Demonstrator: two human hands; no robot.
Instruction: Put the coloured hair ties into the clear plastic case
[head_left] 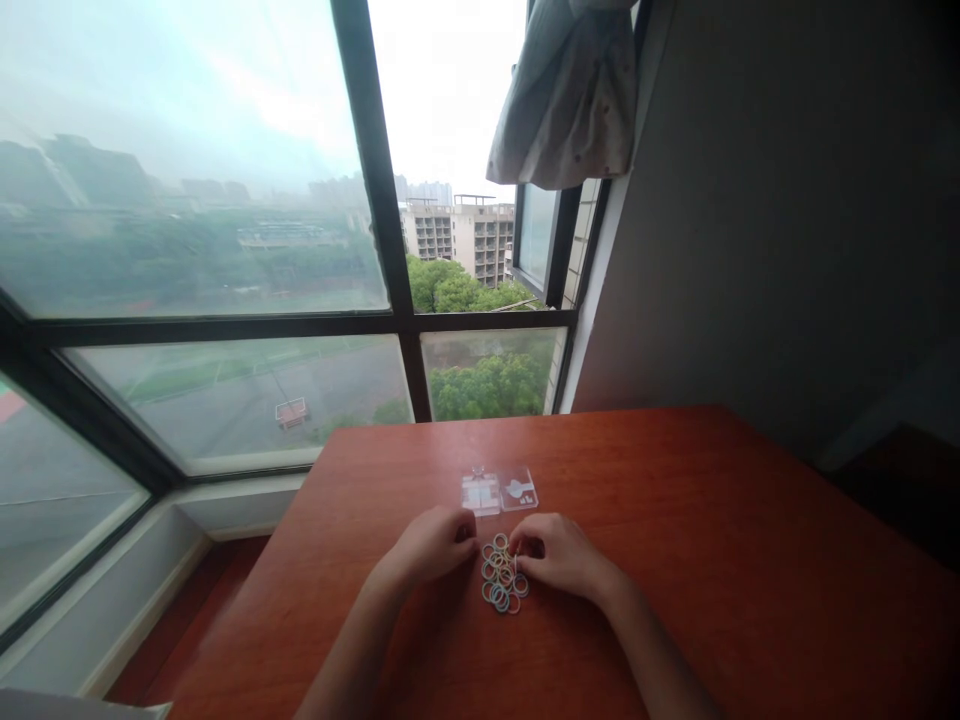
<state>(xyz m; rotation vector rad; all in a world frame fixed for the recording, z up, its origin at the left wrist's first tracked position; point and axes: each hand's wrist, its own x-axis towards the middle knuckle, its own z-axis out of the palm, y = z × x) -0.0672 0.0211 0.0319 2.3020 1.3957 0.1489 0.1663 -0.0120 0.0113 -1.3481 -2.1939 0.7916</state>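
Note:
A small pile of pastel hair ties (496, 582), ring-shaped in blue, yellow, pink and grey-green, lies on the brown table between my hands. My right hand (559, 553) is at the pile's right edge, with thumb and index finger pinched on a pale hair tie (515, 563) seen nearly edge-on. On the left, my left hand (435, 542) rests by the pile with its fingers curled closed; whether anything is inside them is hidden. Just beyond the hands lies an opened clear plastic case (480, 495), with its transparent lid (519, 489) on the right showing white markings.
The reddish-brown table (675, 520) reaches up to a dark window frame (405, 322). A tied-up curtain (574, 100) hangs at the upper right, beside a dark wall (750, 230). Left of the table a low sill (150, 570) runs along the windows.

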